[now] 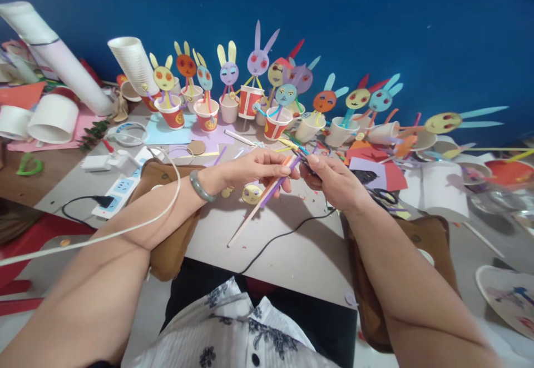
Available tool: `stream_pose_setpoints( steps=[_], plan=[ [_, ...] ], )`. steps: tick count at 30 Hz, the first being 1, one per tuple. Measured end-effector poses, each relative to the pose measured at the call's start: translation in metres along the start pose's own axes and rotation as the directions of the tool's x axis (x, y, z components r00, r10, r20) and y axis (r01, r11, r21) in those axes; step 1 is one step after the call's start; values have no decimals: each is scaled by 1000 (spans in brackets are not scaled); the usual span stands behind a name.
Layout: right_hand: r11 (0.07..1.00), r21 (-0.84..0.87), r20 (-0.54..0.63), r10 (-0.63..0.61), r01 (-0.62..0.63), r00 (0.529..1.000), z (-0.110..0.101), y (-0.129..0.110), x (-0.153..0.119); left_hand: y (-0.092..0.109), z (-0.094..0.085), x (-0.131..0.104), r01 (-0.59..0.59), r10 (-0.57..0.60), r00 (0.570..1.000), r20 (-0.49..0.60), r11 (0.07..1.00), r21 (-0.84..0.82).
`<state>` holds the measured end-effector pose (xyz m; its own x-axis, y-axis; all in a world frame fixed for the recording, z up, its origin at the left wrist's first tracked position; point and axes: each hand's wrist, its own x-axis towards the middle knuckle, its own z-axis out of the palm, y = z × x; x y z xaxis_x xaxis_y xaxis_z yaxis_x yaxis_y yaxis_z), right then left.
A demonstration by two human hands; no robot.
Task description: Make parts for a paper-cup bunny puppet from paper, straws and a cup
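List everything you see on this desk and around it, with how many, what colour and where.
Wall: one, blue, back
Table: one, pale grey, centre
Rabbit figures: about twelve, mixed colours, back row, mostly in cups
Cup stack: one, white, back left
Power strip: one, white and blue, left
Cushions: two, brown, by the forearms
Paper face: one, yellow, beyond the strips
Strips: at least two, purple and pale, left hand
Tool: one, dark, right hand, partly hidden
Small scraps: uncountable, mixed, scattered
Bracelet: one, grey-green, left wrist
Left hand: one, bare, centre
Right hand: one, bare, right of centre
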<state>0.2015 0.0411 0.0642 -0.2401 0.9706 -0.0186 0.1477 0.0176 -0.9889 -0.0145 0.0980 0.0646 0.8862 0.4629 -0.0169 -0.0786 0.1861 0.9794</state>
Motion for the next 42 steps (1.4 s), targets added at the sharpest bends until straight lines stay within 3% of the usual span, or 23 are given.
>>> stream_pose_setpoints(
  steps=[9,23,42],
  plan=[
    [999,36,-6,-16,16,1000,-1,0,1,-7,-5,3,3,-3,1000,26,1000,-7],
    [999,37,47,-31,30,998,-4,2,0,1,-2,0,37,-34,998,53,998,-58],
    [995,49,61,-96,93,994,-4,1,0,-1,-1,-1,65,-55,996,71,988,-142]
  ],
)
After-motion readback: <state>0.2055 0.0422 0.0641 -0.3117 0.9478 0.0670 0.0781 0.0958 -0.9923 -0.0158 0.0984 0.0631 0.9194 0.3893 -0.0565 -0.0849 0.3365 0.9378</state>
